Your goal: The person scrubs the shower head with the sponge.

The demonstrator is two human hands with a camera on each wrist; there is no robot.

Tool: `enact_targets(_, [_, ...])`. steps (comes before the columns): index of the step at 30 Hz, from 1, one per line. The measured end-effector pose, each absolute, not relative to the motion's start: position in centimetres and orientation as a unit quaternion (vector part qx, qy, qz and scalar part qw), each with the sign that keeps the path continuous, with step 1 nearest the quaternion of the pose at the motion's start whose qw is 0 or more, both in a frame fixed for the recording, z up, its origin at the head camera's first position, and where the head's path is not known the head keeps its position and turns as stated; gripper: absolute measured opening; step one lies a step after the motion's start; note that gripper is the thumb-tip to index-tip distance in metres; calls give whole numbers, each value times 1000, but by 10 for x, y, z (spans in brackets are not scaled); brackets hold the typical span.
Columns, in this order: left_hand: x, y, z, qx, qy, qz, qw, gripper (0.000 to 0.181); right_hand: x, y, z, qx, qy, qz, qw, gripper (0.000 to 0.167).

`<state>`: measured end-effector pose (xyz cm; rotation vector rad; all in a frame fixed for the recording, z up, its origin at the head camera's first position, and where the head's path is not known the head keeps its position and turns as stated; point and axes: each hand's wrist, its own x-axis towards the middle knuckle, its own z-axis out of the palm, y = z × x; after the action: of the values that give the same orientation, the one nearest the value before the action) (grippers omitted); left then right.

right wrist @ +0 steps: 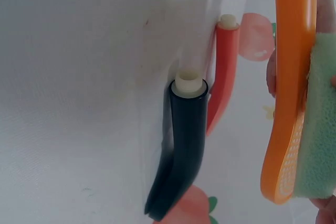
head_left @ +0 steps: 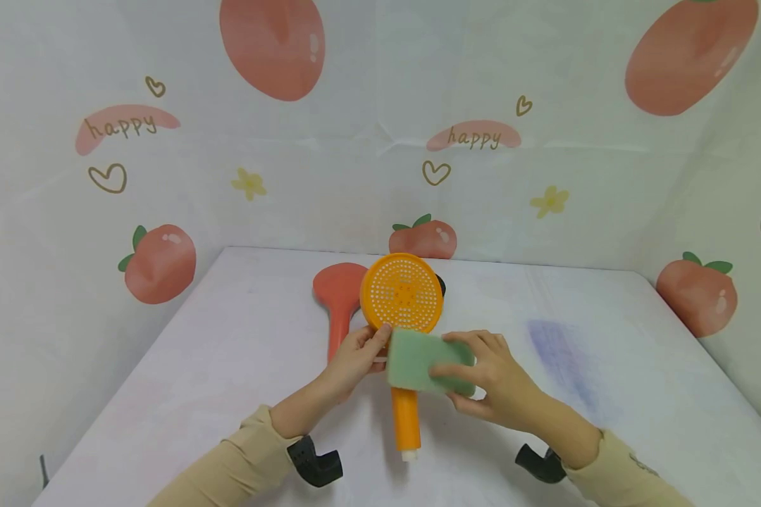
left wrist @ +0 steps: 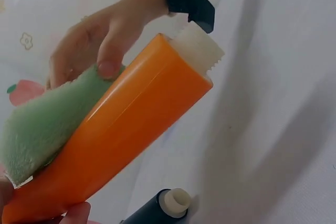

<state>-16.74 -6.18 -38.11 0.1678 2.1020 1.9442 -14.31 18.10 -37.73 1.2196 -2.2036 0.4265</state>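
An orange handheld shower head (head_left: pixel 401 292) stands upright in the air, its perforated face towards me and its handle end with a pale fitting pointing down. My left hand (head_left: pixel 355 359) grips it at the neck, thumb at the front. My right hand (head_left: pixel 495 380) holds a green sponge (head_left: pixel 412 355) flat against the front of the neck and upper handle, with fingers spread over its right part. In the left wrist view the sponge (left wrist: pixel 52 124) lies along the orange handle (left wrist: pixel 121 124). The sponge hides part of the neck.
Behind, a red shower head (head_left: pixel 339 282) lies face down on the white table (head_left: pixel 241 338). A dark shower head (right wrist: pixel 186 135) lies beside it, mostly hidden in the head view. A patterned cloth (head_left: pixel 330 176) with printed fruit hangs around the table.
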Motion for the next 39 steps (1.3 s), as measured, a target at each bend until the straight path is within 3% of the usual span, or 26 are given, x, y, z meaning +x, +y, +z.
enact_targets(4, [-169,-63,-381,43,720,682,119,45,-140,183,-377,482,-822,155,262,37])
enact_targets(12, [-171,-62,-379,18,710,700,75,41,-133,181,-379,542,-799,144,215,45])
enact_targets(17, [-173,-62,-379,16,703,708,66,42,-134,181,-379,549,-792,146,225,47])
enact_targets(30, [-169,-60,-379,24,695,715,79,40,-151,190,-380,429,-830,154,320,29])
enact_targets(39, [-169,-62,-379,12,680,730,66,44,-139,190,-385,473,-828,167,252,44])
